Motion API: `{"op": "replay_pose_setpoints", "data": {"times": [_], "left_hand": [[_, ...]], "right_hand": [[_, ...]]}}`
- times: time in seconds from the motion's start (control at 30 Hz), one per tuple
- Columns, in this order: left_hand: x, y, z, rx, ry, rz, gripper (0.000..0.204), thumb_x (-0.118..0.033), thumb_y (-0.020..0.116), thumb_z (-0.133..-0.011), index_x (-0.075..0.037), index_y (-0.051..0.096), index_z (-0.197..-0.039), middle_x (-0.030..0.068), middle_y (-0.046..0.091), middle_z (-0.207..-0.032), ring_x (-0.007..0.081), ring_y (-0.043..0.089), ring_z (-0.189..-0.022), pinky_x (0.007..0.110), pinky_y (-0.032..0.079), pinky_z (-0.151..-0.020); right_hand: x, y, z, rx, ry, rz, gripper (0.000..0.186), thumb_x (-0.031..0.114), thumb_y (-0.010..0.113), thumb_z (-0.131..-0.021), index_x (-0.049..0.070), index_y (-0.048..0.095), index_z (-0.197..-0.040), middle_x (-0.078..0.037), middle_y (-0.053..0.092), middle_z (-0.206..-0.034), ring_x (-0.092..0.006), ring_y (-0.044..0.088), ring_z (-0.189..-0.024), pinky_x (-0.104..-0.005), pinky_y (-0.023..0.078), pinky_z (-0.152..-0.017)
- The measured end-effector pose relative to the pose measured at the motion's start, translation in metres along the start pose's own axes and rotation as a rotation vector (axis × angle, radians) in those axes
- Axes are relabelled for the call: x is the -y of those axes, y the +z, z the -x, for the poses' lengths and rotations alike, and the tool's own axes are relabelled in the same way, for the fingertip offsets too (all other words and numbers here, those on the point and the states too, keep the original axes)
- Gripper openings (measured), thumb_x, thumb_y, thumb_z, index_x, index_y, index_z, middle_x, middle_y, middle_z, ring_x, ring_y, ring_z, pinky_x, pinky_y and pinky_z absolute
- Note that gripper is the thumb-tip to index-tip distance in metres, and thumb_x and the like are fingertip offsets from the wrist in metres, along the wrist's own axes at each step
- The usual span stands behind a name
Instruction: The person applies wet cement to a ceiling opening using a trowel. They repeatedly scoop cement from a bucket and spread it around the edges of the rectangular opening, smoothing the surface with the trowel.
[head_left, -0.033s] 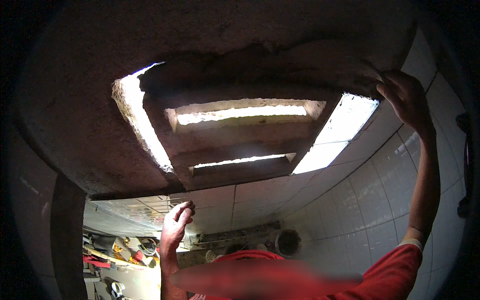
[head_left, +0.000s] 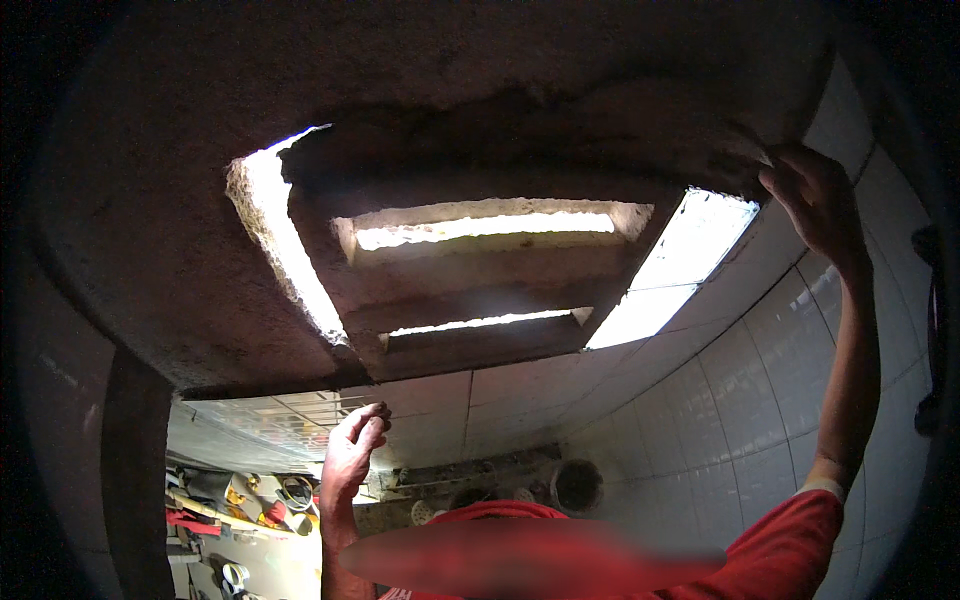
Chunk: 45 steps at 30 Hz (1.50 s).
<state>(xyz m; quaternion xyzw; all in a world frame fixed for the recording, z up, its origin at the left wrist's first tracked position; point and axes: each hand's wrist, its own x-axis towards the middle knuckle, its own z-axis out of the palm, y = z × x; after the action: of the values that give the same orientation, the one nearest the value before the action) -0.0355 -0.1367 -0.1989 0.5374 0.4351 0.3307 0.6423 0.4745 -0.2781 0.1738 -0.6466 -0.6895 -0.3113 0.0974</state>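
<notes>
My right hand [head_left: 808, 195] is raised at the upper right, against the rough dark wall [head_left: 560, 135] close to where it meets the pale tiles. Its fingers are closed around a thin tool [head_left: 765, 158]; only a narrow, light sliver shows, and its kind cannot be made out. Lower and left of centre is my left hand [head_left: 357, 437], held up with its fingertips pinched together. Something small and dark sits at those fingertips, too unclear to name. The left hand appears apart from the wall.
Bright slots [head_left: 485, 230] open through the rough wall. White tiles [head_left: 750, 380] line the right side. A dark bucket [head_left: 577, 487] stands behind my red sleeve and shirt. At lower left lie assorted items, among them a red cloth [head_left: 193, 522] and a white cup-like container [head_left: 236, 575].
My right hand has shifted very slightly to the right along the wall. The left hand stays in place.
</notes>
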Motion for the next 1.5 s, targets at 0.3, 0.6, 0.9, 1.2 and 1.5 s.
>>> {"op": "replay_pose_setpoints", "data": {"times": [0.3,0.6,0.9,1.2,1.5], "left_hand": [[-0.009,0.004,-0.014,0.09,0.068,-0.054,0.039,-0.027,0.059,-0.1,0.0,0.059,-0.129,0.0092,0.067,-0.119,0.0182,0.064,-0.104,0.032,0.051,-0.09],[-0.002,-0.002,-0.006,0.021,0.037,0.01,0.036,-0.021,0.059,-0.1,0.001,0.06,-0.128,0.0084,0.068,-0.114,0.0149,0.064,-0.099,0.03,0.051,-0.086],[0.001,-0.009,-0.005,0.002,0.038,-0.01,0.04,-0.025,0.06,-0.1,0.0,0.058,-0.131,0.0109,0.067,-0.119,0.0187,0.065,-0.105,0.032,0.053,-0.089],[-0.008,0.002,-0.009,0.04,0.038,0.018,0.037,-0.023,0.059,-0.101,-0.001,0.058,-0.131,0.0093,0.067,-0.12,0.0171,0.064,-0.103,0.031,0.051,-0.088],[-0.011,-0.004,-0.002,-0.042,-0.007,0.0,0.039,-0.023,0.059,-0.1,0.0,0.058,-0.132,0.01,0.068,-0.118,0.0179,0.065,-0.105,0.032,0.052,-0.088]], "right_hand": [[0.083,0.011,-0.012,-0.108,-0.207,0.011,0.029,0.031,0.06,-0.098,0.004,0.066,-0.108,-0.012,0.07,-0.089,-0.0204,0.07,-0.074,-0.0348,0.056,-0.065],[0.121,0.013,-0.044,-0.077,-0.275,0.043,0.027,0.028,0.063,-0.096,0.004,0.068,-0.107,-0.014,0.072,-0.088,-0.0227,0.071,-0.071,-0.0352,0.057,-0.064],[0.071,0.021,-0.031,-0.05,-0.18,0.021,0.027,0.03,0.062,-0.098,0.005,0.067,-0.106,-0.011,0.071,-0.086,-0.0199,0.069,-0.072,-0.0342,0.056,-0.064],[0.006,0.024,-0.02,0.017,-0.141,-0.029,0.029,0.034,0.065,-0.096,0.011,0.069,-0.113,-0.013,0.073,-0.104,-0.0248,0.073,-0.088,-0.0392,0.06,-0.078],[-0.006,0.008,-0.01,-0.065,-0.005,-0.054,0.037,0.041,0.063,-0.095,0.007,0.068,-0.11,-0.013,0.068,-0.1,-0.0236,0.067,-0.091,-0.0365,0.055,-0.078]]}}
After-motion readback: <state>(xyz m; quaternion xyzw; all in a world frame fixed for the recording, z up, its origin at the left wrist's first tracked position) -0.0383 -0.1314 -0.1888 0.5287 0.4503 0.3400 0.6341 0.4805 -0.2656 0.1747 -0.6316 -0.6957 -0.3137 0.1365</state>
